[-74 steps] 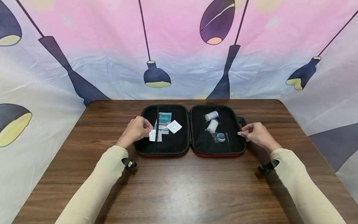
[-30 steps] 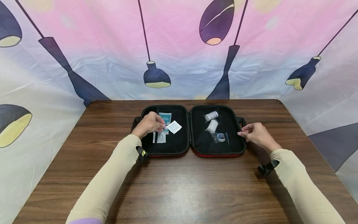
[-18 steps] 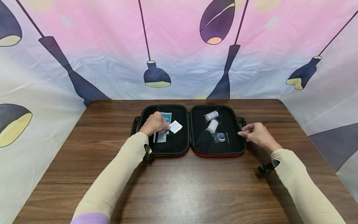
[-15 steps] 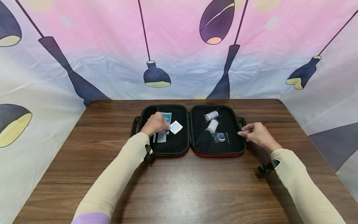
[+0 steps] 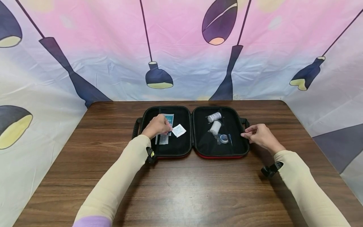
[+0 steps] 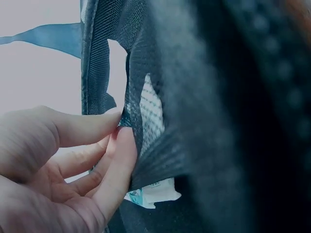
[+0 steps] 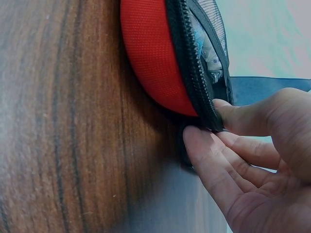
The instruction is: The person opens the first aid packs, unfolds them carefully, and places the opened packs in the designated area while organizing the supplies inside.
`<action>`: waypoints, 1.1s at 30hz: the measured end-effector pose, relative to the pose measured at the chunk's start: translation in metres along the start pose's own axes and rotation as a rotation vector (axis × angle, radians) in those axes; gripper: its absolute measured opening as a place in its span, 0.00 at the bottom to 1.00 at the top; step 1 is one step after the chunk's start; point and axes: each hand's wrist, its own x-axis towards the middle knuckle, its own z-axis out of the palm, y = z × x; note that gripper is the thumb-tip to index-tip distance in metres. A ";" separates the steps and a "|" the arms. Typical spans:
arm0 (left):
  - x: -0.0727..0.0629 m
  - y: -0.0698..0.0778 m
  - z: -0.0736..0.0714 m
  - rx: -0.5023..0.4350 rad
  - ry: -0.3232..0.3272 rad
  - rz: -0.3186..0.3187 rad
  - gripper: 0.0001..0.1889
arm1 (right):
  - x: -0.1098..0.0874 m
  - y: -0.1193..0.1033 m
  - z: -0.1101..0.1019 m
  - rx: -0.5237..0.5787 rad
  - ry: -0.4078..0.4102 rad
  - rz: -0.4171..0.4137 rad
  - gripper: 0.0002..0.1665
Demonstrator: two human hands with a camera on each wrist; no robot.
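Note:
A zippered first-aid case, black inside with a red shell, lies open on the table. My left hand is over its left half, thumb and forefinger pinching the corner of a small white packet. In the left wrist view this packet stands up from the fingertips beside black mesh. A teal packet and a whitish packet lie partly hidden under that hand. My right hand grips the case's right rim between thumb and fingers, zipper teeth showing in the right wrist view.
In the case's right half lie two wrapped white bandage rolls and a ring-shaped roll in clear wrapping. A black handle sticks out at the left side. The wooden table ends at a patterned cloth behind.
My left hand has moved right from the whitish packet at the case's left side to the small white packet, which has shifted and turned slightly right. My right hand has stayed put.

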 end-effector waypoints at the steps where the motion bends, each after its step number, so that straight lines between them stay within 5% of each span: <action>1: 0.000 0.000 0.000 0.000 0.000 0.000 0.07 | 0.000 0.000 0.000 -0.002 0.000 0.000 0.27; 11: 0.004 0.010 0.009 0.145 0.003 0.015 0.12 | 0.000 0.000 0.000 0.026 0.001 -0.001 0.28; 20: 0.002 0.016 0.012 0.137 0.003 0.000 0.07 | 0.000 0.002 0.000 0.019 0.003 0.004 0.27; 26: 0.005 0.013 0.015 0.058 0.011 0.016 0.06 | 0.000 0.002 0.001 0.016 0.009 0.004 0.27; 33: 0.005 0.009 0.014 -0.179 -0.037 -0.011 0.08 | -0.001 0.001 0.000 0.006 0.007 0.006 0.27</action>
